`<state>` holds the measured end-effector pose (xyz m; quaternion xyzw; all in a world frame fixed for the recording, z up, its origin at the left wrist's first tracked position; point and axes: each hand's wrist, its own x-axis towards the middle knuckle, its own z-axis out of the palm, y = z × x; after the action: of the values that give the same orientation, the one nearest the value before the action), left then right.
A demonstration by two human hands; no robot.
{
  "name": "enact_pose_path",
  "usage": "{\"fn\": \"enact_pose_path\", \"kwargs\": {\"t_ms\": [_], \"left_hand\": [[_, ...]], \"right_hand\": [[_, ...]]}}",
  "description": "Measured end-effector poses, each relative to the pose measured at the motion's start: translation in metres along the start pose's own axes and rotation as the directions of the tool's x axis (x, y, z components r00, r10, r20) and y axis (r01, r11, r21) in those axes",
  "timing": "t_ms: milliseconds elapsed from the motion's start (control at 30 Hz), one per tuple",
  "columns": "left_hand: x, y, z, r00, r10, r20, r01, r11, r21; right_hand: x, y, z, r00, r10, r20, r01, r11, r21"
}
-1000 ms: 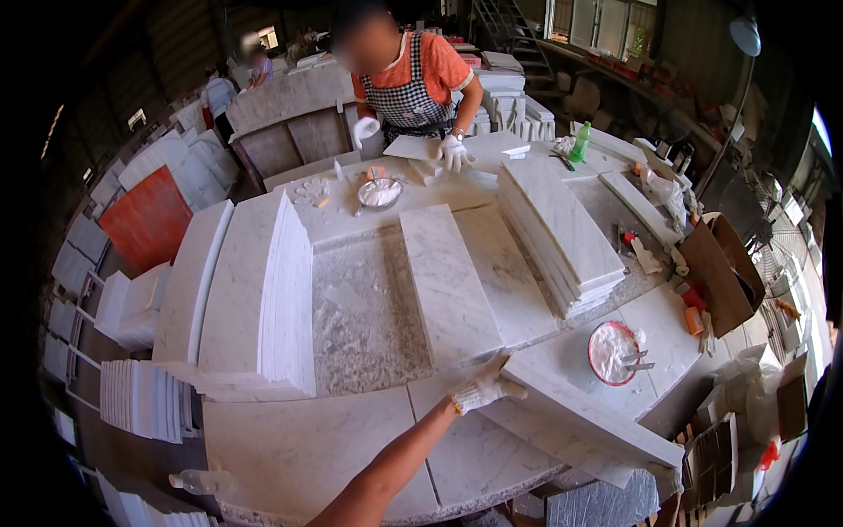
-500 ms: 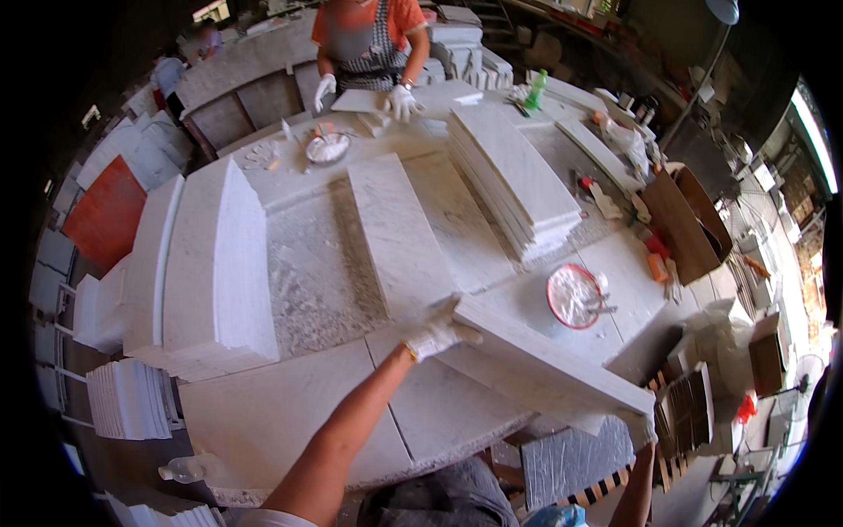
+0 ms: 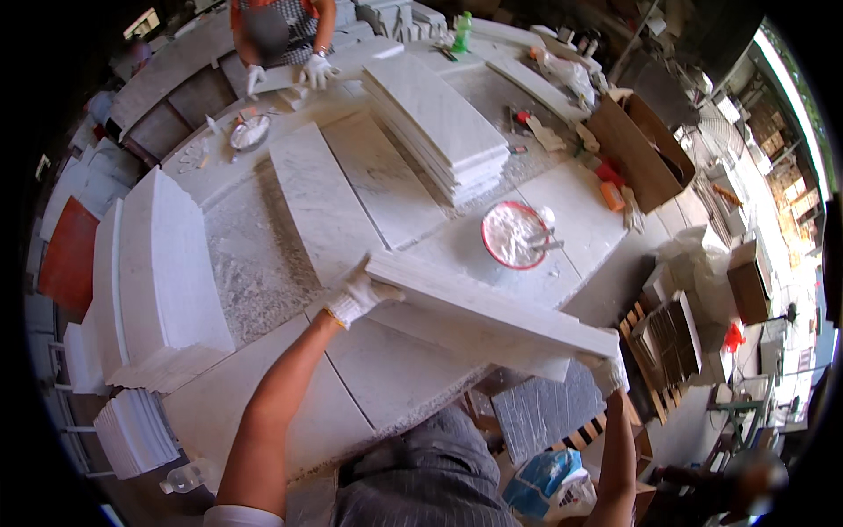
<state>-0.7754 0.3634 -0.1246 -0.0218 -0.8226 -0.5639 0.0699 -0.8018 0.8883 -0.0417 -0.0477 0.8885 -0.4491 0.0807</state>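
Observation:
Between my two hands I hold a long white marble slab point(image 3: 492, 307) tilted on its edge over the table's front side. My left hand point(image 3: 362, 297), in a white work glove, grips the slab's left end. At the other end, my gloved right hand point(image 3: 608, 364) is closed round the slab's right corner, its fingers partly hidden. Just beyond the slab stands a red-rimmed bowl point(image 3: 484, 235) of white paste with a tool in it. Two marble slabs lie side by side past my left hand, the nearer one point(image 3: 320, 198) pointing toward it.
Thick stacks of white slabs stand at the left point(image 3: 162, 272) and back middle point(image 3: 439, 123). A co-worker point(image 3: 290, 44) in white gloves handles a slab across the table. An open cardboard box point(image 3: 632, 158) sits at the right. A dark grey slab point(image 3: 544, 413) and plastic bags point(image 3: 549, 483) lie below.
My view has swung right, so the table and bowl sit further left. Both hands still hold the slab, which shows more of its broad face.

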Motion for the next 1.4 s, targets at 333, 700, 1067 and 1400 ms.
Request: {"fn": "enact_pose_path", "kwargs": {"t_ms": [333, 700, 1067, 1400], "left_hand": [[-0.012, -0.008, -0.023, 0.997, 0.073, 0.038, -0.082, 0.923, 0.377], [0.017, 0.022, -0.022, 0.948, -0.315, 0.049, 0.294, 0.923, 0.25], [0.013, 0.076, -0.004, 0.737, -0.673, 0.064, 0.606, 0.7, 0.377], [0.038, 0.039, 0.005, 0.752, -0.652, -0.099, 0.614, 0.638, 0.464]], "right_hand": [[0.01, 0.054, 0.004, 0.998, -0.064, 0.02, 0.064, 0.998, 0.021], [0.046, 0.074, -0.007, 0.996, -0.051, 0.078, 0.049, 0.998, 0.034], [0.033, 0.059, 0.011, 0.887, 0.294, 0.356, -0.387, 0.894, 0.227], [0.068, 0.045, 0.027, 0.842, 0.431, 0.324, -0.501, 0.848, 0.173]]}}
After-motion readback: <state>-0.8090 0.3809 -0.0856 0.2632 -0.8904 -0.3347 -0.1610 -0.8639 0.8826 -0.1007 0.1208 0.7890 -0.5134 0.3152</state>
